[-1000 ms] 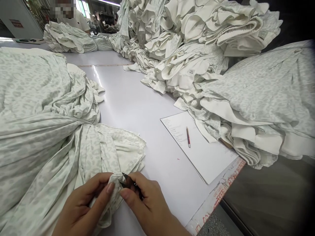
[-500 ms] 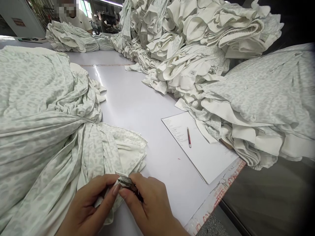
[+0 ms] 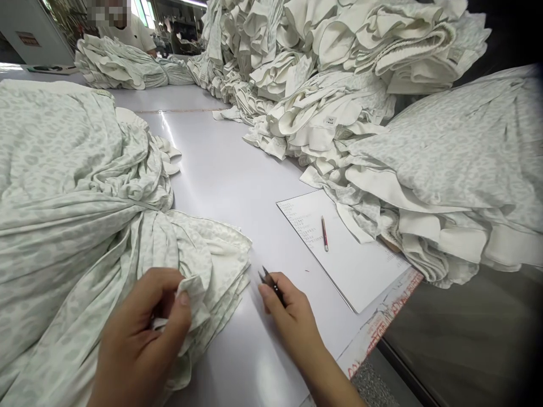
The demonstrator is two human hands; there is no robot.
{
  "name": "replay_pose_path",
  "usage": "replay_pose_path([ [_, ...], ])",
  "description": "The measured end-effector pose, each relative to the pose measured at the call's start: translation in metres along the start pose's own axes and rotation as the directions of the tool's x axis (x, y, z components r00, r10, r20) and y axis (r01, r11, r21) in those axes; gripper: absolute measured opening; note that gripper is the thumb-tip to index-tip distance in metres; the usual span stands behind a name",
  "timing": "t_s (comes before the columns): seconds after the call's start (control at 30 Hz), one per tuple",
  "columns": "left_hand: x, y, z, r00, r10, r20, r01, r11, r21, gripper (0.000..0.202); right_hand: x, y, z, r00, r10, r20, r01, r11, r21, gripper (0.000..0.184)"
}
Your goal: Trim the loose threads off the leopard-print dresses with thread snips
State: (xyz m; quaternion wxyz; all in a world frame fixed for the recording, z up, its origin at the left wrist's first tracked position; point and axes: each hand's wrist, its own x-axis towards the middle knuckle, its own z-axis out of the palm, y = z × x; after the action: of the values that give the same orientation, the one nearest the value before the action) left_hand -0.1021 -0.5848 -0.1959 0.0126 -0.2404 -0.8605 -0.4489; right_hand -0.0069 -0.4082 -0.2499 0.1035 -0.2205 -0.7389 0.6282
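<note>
My left hand (image 3: 144, 333) pinches the edge of a pale green-and-white patterned cloth (image 3: 197, 294) between thumb and fingers. That cloth belongs to a gathered bundle (image 3: 76, 249) spread over the left side of the table, drawn tight at its middle. Closed in my right hand (image 3: 292, 316) are dark thread snips (image 3: 271, 281), their two pointed blades parted a little and aimed up and left. The snips are apart from the cloth, over the bare tabletop. Most of their handle is hidden by my fingers.
A written sheet on a board (image 3: 360, 277) lies to the right with a red pen (image 3: 324, 233) on it. Large heaps of similar cloth (image 3: 335, 107) rise behind and to the right. The table's edge (image 3: 386, 316) runs at lower right. A person (image 3: 136, 34) stands at the far left.
My right hand has moved right with the snips, away from my left hand and the cloth. My left hand has shifted slightly left and up, still pinching the cloth.
</note>
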Motion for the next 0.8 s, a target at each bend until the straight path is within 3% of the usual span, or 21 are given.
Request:
replay_pose_path([
  [0.07, 0.009, 0.008, 0.007, 0.970, 0.239, 0.039, -0.242, 0.964, 0.111, 0.009, 0.005, 0.007, -0.004, 0.999, 0.017, -0.027, -0.015, 0.999, 0.040, 0.032],
  [0.1, 0.014, 0.011, 0.013, 0.953, 0.284, 0.108, -0.298, 0.943, 0.148, 0.010, 0.007, 0.009, -0.005, 0.999, 0.022, -0.032, -0.020, 0.998, 0.052, 0.032],
  [0.2, 0.031, 0.014, 0.037, 0.936, 0.151, 0.319, -0.249, 0.922, 0.296, 0.018, 0.010, 0.013, -0.005, 0.998, 0.042, -0.036, -0.038, 0.995, 0.088, 0.033],
  [0.37, 0.048, 0.008, 0.067, 0.934, -0.068, 0.350, -0.144, 0.825, 0.546, 0.019, 0.007, 0.009, -0.007, 0.998, 0.066, -0.017, -0.063, 0.992, 0.105, 0.032],
  [0.57, 0.047, 0.009, 0.062, 0.900, -0.119, 0.419, -0.177, 0.779, 0.602, 0.023, 0.007, 0.009, -0.009, 0.998, 0.054, -0.017, -0.052, 0.994, 0.092, 0.031],
  [0.8, 0.046, 0.007, 0.068, 0.927, -0.057, 0.371, -0.192, 0.777, 0.599, 0.019, 0.007, 0.013, -0.008, 1.000, 0.018, -0.009, -0.018, 0.997, 0.072, 0.029],
])
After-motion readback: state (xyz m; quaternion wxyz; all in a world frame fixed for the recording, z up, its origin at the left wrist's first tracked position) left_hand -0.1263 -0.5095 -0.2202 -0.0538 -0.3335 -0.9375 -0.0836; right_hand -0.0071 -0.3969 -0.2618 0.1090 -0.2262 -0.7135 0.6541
